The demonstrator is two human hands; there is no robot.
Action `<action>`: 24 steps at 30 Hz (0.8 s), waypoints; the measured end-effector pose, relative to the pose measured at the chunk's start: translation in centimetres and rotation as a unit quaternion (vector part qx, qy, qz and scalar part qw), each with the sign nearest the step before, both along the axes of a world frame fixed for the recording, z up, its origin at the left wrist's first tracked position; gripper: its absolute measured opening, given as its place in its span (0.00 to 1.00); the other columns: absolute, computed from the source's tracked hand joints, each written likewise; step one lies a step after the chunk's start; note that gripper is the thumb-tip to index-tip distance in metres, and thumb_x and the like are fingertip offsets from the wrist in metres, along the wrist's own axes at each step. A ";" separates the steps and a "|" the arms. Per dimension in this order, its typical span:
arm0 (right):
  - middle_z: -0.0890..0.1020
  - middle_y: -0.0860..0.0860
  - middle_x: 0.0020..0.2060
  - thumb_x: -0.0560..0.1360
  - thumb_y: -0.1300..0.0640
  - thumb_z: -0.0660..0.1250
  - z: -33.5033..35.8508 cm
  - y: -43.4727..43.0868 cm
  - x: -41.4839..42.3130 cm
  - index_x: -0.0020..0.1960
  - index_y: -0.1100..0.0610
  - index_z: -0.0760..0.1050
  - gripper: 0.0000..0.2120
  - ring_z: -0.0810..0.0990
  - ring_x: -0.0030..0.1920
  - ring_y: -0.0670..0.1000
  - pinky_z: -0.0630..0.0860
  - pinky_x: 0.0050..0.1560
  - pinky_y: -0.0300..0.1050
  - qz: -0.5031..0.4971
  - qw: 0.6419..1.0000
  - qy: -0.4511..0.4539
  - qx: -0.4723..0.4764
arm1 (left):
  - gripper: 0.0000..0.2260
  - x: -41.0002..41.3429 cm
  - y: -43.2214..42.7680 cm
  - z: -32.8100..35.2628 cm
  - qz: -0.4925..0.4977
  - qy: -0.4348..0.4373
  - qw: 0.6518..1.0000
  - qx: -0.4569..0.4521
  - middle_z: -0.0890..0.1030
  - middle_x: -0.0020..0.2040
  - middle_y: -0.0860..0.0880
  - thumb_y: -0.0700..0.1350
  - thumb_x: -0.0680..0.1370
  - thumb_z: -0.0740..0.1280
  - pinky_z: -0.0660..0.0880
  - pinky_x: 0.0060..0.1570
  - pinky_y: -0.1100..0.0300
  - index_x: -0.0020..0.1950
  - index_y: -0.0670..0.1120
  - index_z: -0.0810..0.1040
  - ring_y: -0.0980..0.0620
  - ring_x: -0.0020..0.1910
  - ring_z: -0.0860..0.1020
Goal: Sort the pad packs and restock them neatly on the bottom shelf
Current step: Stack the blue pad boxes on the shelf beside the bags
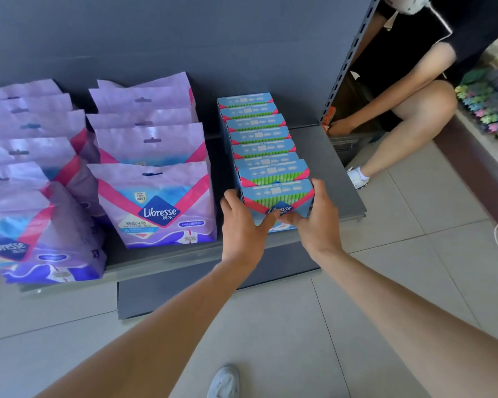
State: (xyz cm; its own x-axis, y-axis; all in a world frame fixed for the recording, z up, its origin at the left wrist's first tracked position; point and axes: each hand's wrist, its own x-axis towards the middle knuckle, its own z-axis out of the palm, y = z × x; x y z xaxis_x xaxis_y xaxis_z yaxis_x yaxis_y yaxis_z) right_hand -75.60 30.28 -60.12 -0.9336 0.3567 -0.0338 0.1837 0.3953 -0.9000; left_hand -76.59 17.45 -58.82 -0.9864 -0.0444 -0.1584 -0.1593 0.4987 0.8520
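A row of several small blue pad packs point(258, 133) with green and pink stripes runs front to back on the grey bottom shelf point(322, 156). My left hand point(242, 222) and my right hand point(318, 222) grip the frontmost blue pack point(279, 198) from its two sides, thumbs meeting on its front face. Left of the row stand two rows of several large purple Libresse bags, one in the middle point(156, 202) and one at the far left point(38, 234).
Another person point(408, 116) crouches at the right beyond the perforated shelf upright point(348, 61), a hand by an orange item. Pale floor tiles point(270, 340) lie in front of the shelf. My white shoe point(224, 383) shows at the bottom. A display counter point(489, 116) stands far right.
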 end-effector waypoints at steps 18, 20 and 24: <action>0.80 0.49 0.47 0.61 0.59 0.81 -0.7 -0.6 0.4 0.53 0.61 0.70 0.27 0.78 0.47 0.49 0.72 0.38 0.35 -0.016 0.997 -0.061 0.044 | 0.22 3.1 -1.0 -0.2 -0.048 -0.100 0.985 -0.130 0.68 0.61 0.43 0.42 0.74 0.71 0.69 0.58 0.55 0.62 0.39 0.64 0.44 0.62 0.70; 0.80 0.50 0.47 0.61 0.58 0.82 -0.6 -0.4 0.7 0.51 0.61 0.69 0.27 0.78 0.45 0.50 0.71 0.37 0.37 -0.015 0.995 -0.077 0.064 | 0.21 3.6 -1.0 -0.2 -0.054 -0.101 0.984 -0.137 0.68 0.61 0.43 0.42 0.75 0.70 0.69 0.57 0.56 0.62 0.39 0.64 0.44 0.61 0.70; 0.78 0.55 0.53 0.61 0.60 0.81 -0.3 0.4 2.7 0.57 0.61 0.68 0.31 0.77 0.55 0.55 0.74 0.49 0.43 -0.023 0.986 -0.124 0.108 | 0.19 5.2 -1.0 -0.1 -0.063 -0.114 0.979 -0.157 0.69 0.61 0.42 0.44 0.76 0.68 0.68 0.55 0.54 0.61 0.39 0.65 0.42 0.61 0.71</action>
